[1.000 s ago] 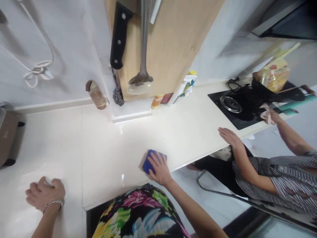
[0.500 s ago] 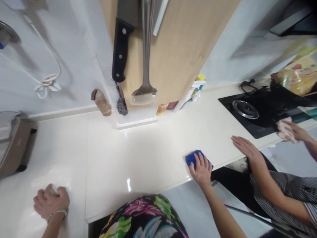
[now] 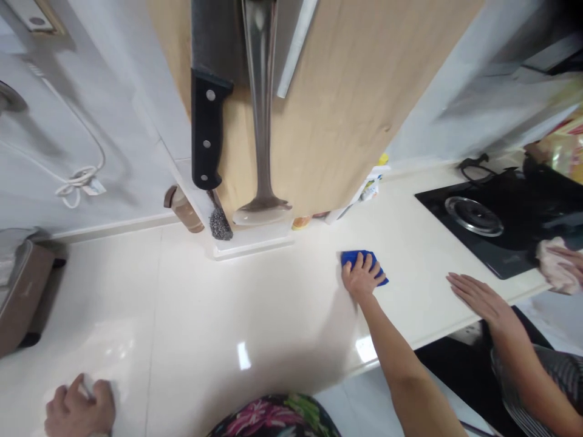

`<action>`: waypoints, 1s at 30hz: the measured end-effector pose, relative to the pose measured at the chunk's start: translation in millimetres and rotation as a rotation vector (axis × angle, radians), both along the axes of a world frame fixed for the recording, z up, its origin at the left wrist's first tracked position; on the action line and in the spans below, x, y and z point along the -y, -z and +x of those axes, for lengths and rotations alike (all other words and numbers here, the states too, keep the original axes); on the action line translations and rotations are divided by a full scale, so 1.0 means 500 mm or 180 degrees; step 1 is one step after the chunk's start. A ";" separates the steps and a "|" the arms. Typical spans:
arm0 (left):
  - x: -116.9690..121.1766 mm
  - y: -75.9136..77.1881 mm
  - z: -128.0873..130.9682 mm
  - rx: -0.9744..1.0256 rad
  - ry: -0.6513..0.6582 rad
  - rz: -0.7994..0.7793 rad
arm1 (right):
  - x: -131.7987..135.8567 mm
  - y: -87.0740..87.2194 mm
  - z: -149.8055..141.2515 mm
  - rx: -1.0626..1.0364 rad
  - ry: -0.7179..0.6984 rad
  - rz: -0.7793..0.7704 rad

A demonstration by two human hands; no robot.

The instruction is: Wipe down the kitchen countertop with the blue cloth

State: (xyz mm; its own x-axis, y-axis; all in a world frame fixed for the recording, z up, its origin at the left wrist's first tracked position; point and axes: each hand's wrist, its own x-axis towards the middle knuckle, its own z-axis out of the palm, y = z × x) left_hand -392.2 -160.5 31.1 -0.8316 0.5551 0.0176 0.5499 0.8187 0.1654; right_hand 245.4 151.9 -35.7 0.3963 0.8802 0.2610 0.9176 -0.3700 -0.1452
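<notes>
My right hand (image 3: 361, 277) presses flat on a blue cloth (image 3: 364, 260) on the cream countertop (image 3: 255, 303), fingers spread over it, near the back of the counter below a hanging wooden board. My left hand (image 3: 79, 411) rests at the lower left on the counter, fingers curled around something small and white that I cannot make out.
A knife (image 3: 206, 121), a ladle (image 3: 261, 121) and a wooden board (image 3: 346, 91) hang in front of the wall. A steel scourer (image 3: 220, 224) and a brown bottle (image 3: 184, 209) stand behind. Another person's hand (image 3: 478, 297) lies flat by a black hob (image 3: 492, 224); their other hand holds a pink rag (image 3: 553, 270). A brown appliance (image 3: 20, 291) sits left.
My right hand has slid the blue cloth from the counter's front edge to the right and then back toward the wall. The view has shifted closer; my left hand stays put.
</notes>
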 end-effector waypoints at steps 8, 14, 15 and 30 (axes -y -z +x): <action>0.012 0.032 -0.043 -0.0059 -0.0117 -0.0037 | -0.136 -0.002 -0.104 0.0477 -0.1266 -0.0234; 0.021 0.045 -0.041 -0.0088 -0.0177 0.0056 | -0.187 0.000 -0.152 0.0473 -0.1472 -0.0117; 0.021 0.043 -0.037 -0.0097 -0.0161 0.0072 | -0.195 -0.001 -0.160 0.0451 -0.1460 -0.0124; 0.019 0.037 -0.028 -0.0119 -0.0128 0.0175 | -0.169 -0.001 -0.220 0.0148 -0.1090 -0.0027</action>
State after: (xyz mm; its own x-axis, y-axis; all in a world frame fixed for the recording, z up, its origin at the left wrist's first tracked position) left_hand -406.4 -169.8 12.4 -0.8514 0.5186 0.0787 0.5235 0.8304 0.1906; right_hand 135.1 236.6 -35.4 0.0652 0.9623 0.2640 0.9943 -0.0403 -0.0987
